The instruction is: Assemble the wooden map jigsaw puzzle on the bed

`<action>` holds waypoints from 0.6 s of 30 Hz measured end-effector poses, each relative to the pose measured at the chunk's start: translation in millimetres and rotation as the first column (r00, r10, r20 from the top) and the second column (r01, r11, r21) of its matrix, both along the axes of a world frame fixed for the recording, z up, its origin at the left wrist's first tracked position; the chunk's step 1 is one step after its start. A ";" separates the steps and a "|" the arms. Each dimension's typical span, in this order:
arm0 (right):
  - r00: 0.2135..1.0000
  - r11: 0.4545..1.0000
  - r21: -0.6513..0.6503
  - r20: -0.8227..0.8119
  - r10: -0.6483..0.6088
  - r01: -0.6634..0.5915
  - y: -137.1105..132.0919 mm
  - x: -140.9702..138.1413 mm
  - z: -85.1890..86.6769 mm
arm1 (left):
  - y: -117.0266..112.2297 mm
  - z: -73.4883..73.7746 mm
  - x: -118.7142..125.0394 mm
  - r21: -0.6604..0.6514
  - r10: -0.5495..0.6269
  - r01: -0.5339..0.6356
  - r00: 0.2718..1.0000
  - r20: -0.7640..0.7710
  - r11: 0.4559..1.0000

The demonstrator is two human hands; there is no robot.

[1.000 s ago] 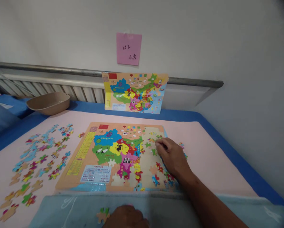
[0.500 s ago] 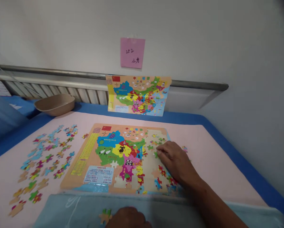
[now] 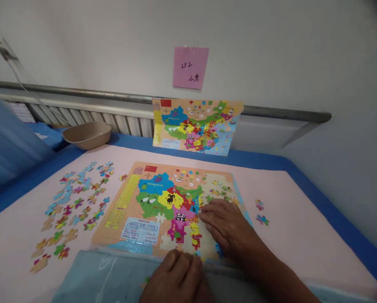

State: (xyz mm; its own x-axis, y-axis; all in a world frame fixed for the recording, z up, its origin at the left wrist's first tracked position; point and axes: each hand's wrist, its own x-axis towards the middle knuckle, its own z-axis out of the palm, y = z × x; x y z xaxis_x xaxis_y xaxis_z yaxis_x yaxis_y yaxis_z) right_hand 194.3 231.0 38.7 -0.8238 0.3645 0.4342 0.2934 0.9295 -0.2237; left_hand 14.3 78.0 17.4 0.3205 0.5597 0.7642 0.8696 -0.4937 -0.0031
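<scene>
A jigsaw puzzle board [image 3: 114, 232] with a colourful map of animals lies in front of me. Its left side is filled in, and loose pieces rest on the bare right part. My right hand [image 3: 231, 225] reaches over that part, fingers pressed together, tips at the edge of the joined pieces; anything under them is hidden. Curled at the board's front edge is my left hand [image 3: 177, 275], with whatever it may hold out of sight. A small green bit of a puzzle piece [image 3: 147, 279] shows beside it on the grey-blue cloth [image 3: 90, 273].
Many loose puzzle pieces [image 3: 78, 202] spread over the pink tabletop [image 3: 298, 219] on the left; two pieces [image 3: 262, 219] lie right of the board. A matching map picture [image 3: 196, 126] stands against the wall rail [image 3: 286, 112]. A brown basin [image 3: 87, 135] sits at the back left.
My right hand has moved left and nearer to me, up to the joined pieces. My left hand has come up to the board's front edge. The view has turned slightly left.
</scene>
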 end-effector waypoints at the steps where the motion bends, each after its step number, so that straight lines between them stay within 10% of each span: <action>1: 1.000 1.000 0.030 0.002 0.008 -0.008 -2.2 -0.2 -1.8 | -0.6 2.7 -7.4 -0.021 0.039 -0.041 0.997 -0.070 0.999; 6: 0.995 0.999 0.041 0.102 -0.008 0.004 -16.7 -1.4 6.0 | 1.6 19.0 -35.9 -0.134 0.049 -0.102 0.935 -0.350 0.986; 18: 0.988 0.993 -0.116 0.146 0.045 -0.028 -23.3 -2.5 12.7 | 3.1 17.5 -36.6 -0.306 0.033 -0.122 0.959 -0.282 0.944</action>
State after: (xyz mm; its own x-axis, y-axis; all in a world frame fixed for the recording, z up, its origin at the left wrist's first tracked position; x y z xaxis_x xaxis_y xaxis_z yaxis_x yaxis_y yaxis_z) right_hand 191.7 207.6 51.3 -0.8894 0.3731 0.2641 0.2978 0.9112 -0.2846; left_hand -22.3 81.1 34.9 0.4348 0.7893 0.4335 0.8933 -0.4389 -0.0967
